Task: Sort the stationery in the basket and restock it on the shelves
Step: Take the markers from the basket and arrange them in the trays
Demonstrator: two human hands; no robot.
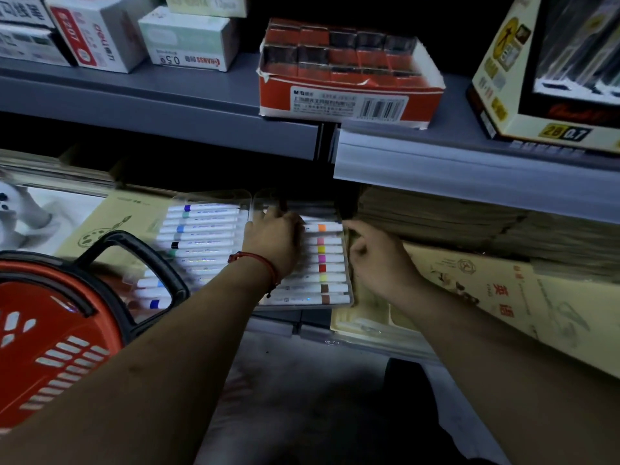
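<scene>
Head view, lower bay: where does the clear plastic case of white colour-banded markers [330, 263] lie?

Flat in the bay under the grey metal shelf board [161, 99], at 12 o'clock from both forearms. Orange, pink, red, yellow and brown bands show along its right half.

And the left hand [273, 238]?

It rests on top of the case, over the left half of the lid. The palm is down and the fingers are stretched out toward 12 o'clock, pressing flat. A red cord bracelet [255, 257] circles the wrist.

The right hand [377, 260]?

At 3 o'clock of the case, touching its right edge. Its fingers are curled round that edge, gripping the side; blur hides the fingertips.

What lies next to the case?

A second clear marker case [201, 236] is just beside it at 9 o'clock; whether they touch I cannot tell. The red plastic basket with a black handle [50, 330] sits at 8 o'clock of the left hand, its handle overlapping the second case's near corner. Beige paper pads [486, 290] lie at 3 o'clock of the right hand.

And above?

On the shelf board, at 12 o'clock, stands a torn red-and-white carton [349, 95] of small dark boxes. At 2 o'clock is a yellow display box marked 2B 0.7 [496, 78], and at 10 o'clock are white cardboard boxes [188, 38].
</scene>
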